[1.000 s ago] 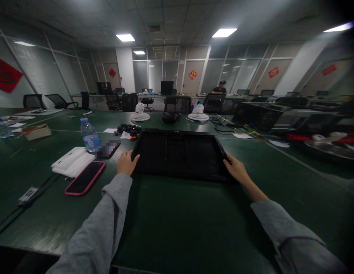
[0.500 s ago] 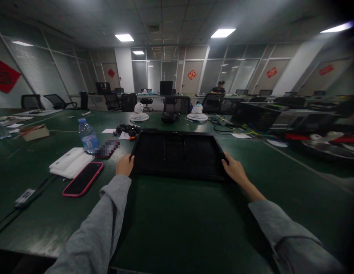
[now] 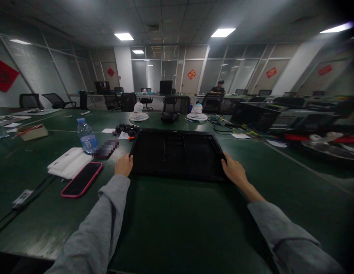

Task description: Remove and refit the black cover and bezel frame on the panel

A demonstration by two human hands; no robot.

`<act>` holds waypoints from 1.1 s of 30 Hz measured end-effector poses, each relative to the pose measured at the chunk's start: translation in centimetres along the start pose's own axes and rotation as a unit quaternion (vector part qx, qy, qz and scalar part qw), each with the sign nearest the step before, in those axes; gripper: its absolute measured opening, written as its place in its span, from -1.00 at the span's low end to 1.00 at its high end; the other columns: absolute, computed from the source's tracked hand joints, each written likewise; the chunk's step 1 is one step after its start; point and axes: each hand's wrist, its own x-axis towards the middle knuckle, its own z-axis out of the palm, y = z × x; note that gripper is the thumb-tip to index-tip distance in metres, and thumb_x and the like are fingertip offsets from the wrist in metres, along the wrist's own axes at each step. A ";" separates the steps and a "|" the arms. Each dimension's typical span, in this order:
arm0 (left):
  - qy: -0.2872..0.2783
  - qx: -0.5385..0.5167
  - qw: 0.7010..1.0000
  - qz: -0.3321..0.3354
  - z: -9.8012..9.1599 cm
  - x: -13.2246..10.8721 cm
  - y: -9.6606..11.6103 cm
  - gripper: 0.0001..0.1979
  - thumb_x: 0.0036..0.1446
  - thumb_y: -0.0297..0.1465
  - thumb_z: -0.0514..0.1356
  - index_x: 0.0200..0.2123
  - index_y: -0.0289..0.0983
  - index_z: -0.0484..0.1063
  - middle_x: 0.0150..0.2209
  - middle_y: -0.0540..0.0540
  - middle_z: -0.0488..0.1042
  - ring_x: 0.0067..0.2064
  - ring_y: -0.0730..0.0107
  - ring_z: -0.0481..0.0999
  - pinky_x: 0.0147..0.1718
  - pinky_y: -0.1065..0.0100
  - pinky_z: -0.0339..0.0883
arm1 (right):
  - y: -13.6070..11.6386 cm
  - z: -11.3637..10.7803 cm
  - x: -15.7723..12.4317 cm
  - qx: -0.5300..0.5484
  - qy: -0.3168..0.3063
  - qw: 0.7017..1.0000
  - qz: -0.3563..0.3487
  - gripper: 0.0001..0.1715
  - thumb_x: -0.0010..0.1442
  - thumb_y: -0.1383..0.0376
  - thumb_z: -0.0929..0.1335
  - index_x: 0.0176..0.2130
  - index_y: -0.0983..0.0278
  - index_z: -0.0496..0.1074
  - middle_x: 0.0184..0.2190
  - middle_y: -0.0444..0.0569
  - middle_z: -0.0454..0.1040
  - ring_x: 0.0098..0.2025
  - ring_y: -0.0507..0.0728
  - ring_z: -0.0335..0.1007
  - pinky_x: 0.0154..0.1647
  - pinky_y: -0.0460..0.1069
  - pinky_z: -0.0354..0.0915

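Observation:
In front of me on the green table is a black, rectangular, tray-like frame [image 3: 149, 161] with a raised rim. Two thin upright lines and a small slot show in the middle of its dark inner face. My left hand [image 3: 124, 164] is closed on the left side of the rim. Gripping the right side is my right hand [image 3: 235, 171], its thumb over the edge and its other fingers mostly hidden. A pink-edged phone [image 3: 82, 180] lies to the left of my left hand, near white folded packets [image 3: 68, 163].
A water bottle [image 3: 87, 137] stands at the left, with a small box [image 3: 34, 133] farther out. Beyond the frame are two white fans [image 3: 138, 116] and black gear [image 3: 125, 130]. Cables [image 3: 218, 123] and a metal pan [image 3: 328, 150] are at the right. A person [image 3: 217, 89] sits far back.
The view has shifted very slightly. Both hands keep their hold on the black frame, which stays in almost the same place.

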 end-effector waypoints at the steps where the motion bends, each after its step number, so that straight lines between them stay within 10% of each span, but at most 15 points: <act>1: 0.003 -0.001 1.000 0.001 0.1 0.0 0.0 -0.61 0.37 -0.28 -0.09 0.01 -0.27 0.46 -0.06 -0.28 0.58 -0.06 0.06 0.58 -0.09 0.16 0.39 | 0.0 0.1 0.0 0.004 0.004 1.000 -0.003 -0.27 0.38 0.10 0.07 0.37 0.39 0.19 -0.07 0.33 0.53 -0.10 0.39 0.52 -0.05 0.26 0.37; 19: -0.008 -0.070 0.996 -0.047 1.4 0.1 -0.8 -0.55 0.38 -0.16 -0.08 0.12 -0.25 0.39 -0.02 -0.28 0.56 0.00 0.06 0.56 -0.08 0.15 0.37 | 0.9 1.2 0.3 0.025 0.021 0.999 -0.019 -0.31 0.39 0.08 0.08 0.33 0.38 0.23 -0.01 0.30 0.49 -0.03 0.37 0.46 0.02 0.25 0.34; 24: 0.114 -0.042 0.992 -0.035 0.6 -0.7 0.4 -0.50 0.39 -0.16 -0.07 0.22 -0.32 0.31 0.16 -0.36 0.43 0.20 0.00 0.38 0.12 0.02 0.23 | -0.6 0.0 -0.3 0.008 0.121 0.992 -0.024 -0.33 0.39 0.09 0.09 0.30 0.38 0.27 0.13 0.35 0.34 0.18 0.44 0.24 0.14 0.34 0.21; 33: 0.080 -0.023 0.965 0.247 1.9 -3.6 5.6 -0.38 0.38 -0.05 -0.09 0.39 -0.20 0.11 0.33 -0.21 0.24 0.32 0.10 0.20 0.26 0.01 0.08 | -8.8 1.9 -3.8 0.000 0.135 0.970 -0.202 -0.27 0.42 -0.01 0.06 0.38 0.33 0.11 0.31 0.27 0.13 0.33 0.32 0.03 0.27 0.27 0.07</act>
